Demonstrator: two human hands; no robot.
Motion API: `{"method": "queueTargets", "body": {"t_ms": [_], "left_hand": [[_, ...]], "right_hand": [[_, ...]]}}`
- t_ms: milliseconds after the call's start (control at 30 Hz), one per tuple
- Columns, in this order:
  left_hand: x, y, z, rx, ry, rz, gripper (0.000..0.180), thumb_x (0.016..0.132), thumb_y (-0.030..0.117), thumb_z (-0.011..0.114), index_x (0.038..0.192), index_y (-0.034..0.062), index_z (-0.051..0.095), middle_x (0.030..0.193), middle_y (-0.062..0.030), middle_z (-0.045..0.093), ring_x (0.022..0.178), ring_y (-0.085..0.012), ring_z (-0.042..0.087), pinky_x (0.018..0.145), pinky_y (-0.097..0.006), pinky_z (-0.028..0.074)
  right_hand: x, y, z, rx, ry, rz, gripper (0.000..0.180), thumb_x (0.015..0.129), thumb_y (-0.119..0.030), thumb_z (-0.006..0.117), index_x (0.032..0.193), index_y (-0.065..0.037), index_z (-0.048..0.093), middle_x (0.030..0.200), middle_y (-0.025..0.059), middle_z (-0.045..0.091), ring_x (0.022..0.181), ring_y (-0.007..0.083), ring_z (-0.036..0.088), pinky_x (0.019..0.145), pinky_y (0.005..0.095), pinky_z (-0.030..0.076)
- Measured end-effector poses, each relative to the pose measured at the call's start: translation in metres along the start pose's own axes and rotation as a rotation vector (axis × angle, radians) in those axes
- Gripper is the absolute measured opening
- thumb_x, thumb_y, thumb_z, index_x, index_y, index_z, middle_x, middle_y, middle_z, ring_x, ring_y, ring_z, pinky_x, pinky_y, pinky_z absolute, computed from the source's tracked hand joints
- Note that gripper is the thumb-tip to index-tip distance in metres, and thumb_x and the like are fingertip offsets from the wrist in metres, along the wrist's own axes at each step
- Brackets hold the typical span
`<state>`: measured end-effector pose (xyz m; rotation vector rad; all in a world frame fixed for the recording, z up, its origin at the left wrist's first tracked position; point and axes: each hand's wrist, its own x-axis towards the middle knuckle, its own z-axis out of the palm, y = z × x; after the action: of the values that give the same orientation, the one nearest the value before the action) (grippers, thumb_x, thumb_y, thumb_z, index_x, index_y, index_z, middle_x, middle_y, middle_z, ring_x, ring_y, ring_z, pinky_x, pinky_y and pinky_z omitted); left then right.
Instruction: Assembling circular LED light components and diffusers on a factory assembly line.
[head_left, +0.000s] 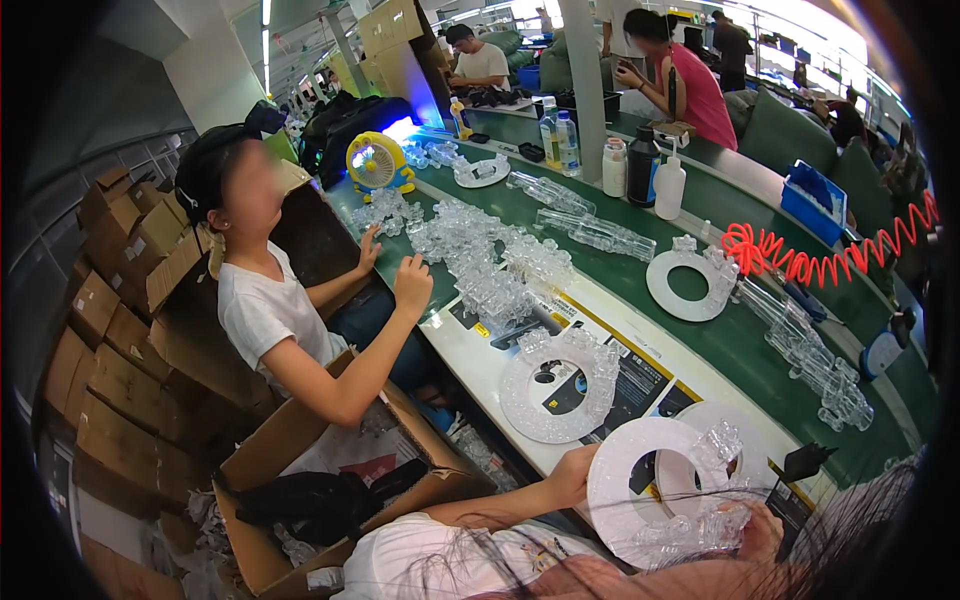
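A white flat ring (610,500) is tilted up close in front of me. My left hand (572,476) is closed on its left edge, the fingers partly hidden behind it. At the ring's lower right, my right hand (763,532) is closed around a clear plastic part (695,532) lying against the ring's face. Another clear part (718,442) sits at the ring's upper right. Partly hidden behind this ring lies a second white ring (735,415). Farther left, a third ring (520,400) with clear parts along its rim rests on the printed sheet.
A heap of clear plastic parts (470,245) spreads over the green table (620,215). Across it sits a co-worker (270,290) with raised hands. An open carton (250,480) stands at left. A red coiled hose (800,262), bottles (643,165) and a yellow fan (378,165) are farther off.
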<state>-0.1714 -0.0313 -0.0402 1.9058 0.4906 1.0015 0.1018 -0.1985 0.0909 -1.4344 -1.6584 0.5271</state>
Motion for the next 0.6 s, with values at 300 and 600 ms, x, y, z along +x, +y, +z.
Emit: {"method": "queueTargets", "body": {"t_ms": [300, 600], "left_hand": [[0.004, 0.007, -0.008, 0.022, -0.009, 0.063, 0.032, 0.085, 0.012, 0.06, 0.114, -0.0009, 0.058, 0.107, -0.0179, 0.061, 0.095, -0.0329, 0.062, 0.079, -0.035, 0.05], [0.003, 0.006, -0.01, 0.043, -0.021, 0.072, 0.035, 0.087, 0.017, 0.06, 0.116, -0.004, 0.056, 0.105, -0.0183, 0.062, 0.094, -0.0276, 0.062, 0.078, -0.033, 0.05]], "right_hand": [[0.037, -0.094, 0.006, 0.155, 0.02, 0.417, 0.053, 0.062, -0.026, 0.078, 0.098, 0.009, 0.062, 0.088, 0.0174, 0.067, 0.075, 0.0242, 0.066, 0.07, 0.0326, 0.053], [0.045, -0.105, 0.007, 0.167, 0.029, 0.507, 0.051, 0.055, -0.028, 0.079, 0.091, 0.006, 0.065, 0.085, 0.015, 0.066, 0.074, 0.0216, 0.065, 0.068, 0.0293, 0.051]]}}
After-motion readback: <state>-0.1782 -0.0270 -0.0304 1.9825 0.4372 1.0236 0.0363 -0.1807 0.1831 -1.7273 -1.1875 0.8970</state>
